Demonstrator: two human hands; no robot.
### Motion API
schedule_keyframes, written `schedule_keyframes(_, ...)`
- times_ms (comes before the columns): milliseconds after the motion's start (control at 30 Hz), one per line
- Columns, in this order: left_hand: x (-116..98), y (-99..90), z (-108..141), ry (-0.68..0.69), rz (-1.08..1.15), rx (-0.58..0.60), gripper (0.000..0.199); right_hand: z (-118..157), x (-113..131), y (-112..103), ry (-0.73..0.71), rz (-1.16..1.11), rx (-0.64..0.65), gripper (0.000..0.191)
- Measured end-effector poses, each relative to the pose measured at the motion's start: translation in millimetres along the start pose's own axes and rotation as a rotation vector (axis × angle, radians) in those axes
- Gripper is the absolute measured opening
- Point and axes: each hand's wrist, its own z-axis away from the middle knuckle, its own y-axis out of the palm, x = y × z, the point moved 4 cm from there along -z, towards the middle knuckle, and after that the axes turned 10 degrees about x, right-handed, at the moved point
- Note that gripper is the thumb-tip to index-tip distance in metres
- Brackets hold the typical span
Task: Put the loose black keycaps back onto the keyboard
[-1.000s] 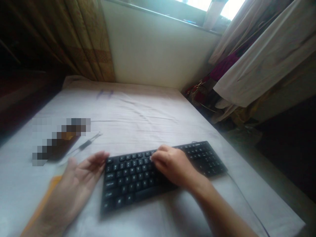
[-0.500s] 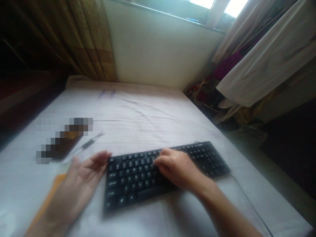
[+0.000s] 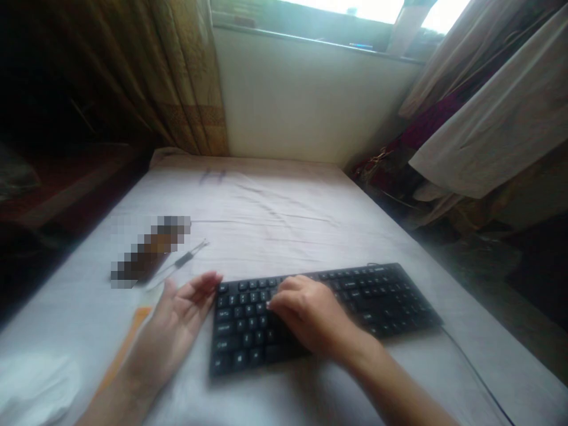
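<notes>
A black keyboard [image 3: 368, 302] lies on a pale sheet, its cable running off the right end. My left hand [image 3: 171, 325] is palm up at the keyboard's left edge, fingers apart and holding nothing, fingertips beside the top left corner. Over the left-centre keys is my right hand [image 3: 310, 313], its fingers bent and pressed together; whatever may be between them is hidden. An orange flat item [image 3: 126, 343] lies partly under my left wrist.
A blurred-out dark brown object [image 3: 153, 251] and a thin cable with a dark block [image 3: 184, 259] lie left of the keyboard. White cloth [image 3: 38, 384] sits at lower left. Curtains [image 3: 190, 77] and hanging clothes [image 3: 483, 130] flank the sheeted surface [image 3: 275, 195].
The whole view has shifted, so things appear further right. My right hand has moved left across the keys. My left hand stays at the keyboard's left edge.
</notes>
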Motion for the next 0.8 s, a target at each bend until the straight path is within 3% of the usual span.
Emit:
schedule_keyframes(300, 1, 0.9, 1, 0.002, 0.001, 0.039, 0.055, -24, 21, 16, 0.044, 0.156, 0.017, 0.013)
schedule_keyframes(433, 0, 3.5, 1, 0.000, -0.009, 0.036, 0.056, -18, 22, 14, -0.009, 0.086, 0.078, 0.013)
schedule_keyframes(567, -1, 6.3, 2, 0.012, -0.010, 0.058, 0.056, -30, 28, 12, -0.012, 0.047, 0.060, 0.018)
schedule_keyframes(700, -1, 6.9, 3, 0.028, 0.002, 0.089, 0.060, -46, 44, 26, -0.033, 0.034, 0.005, 0.017)
schedule_keyframes(800, 0, 8.4, 3, 0.033, 0.010, 0.109, 0.062, -45, 56, 39, -0.127, 0.041, 0.004, 0.014)
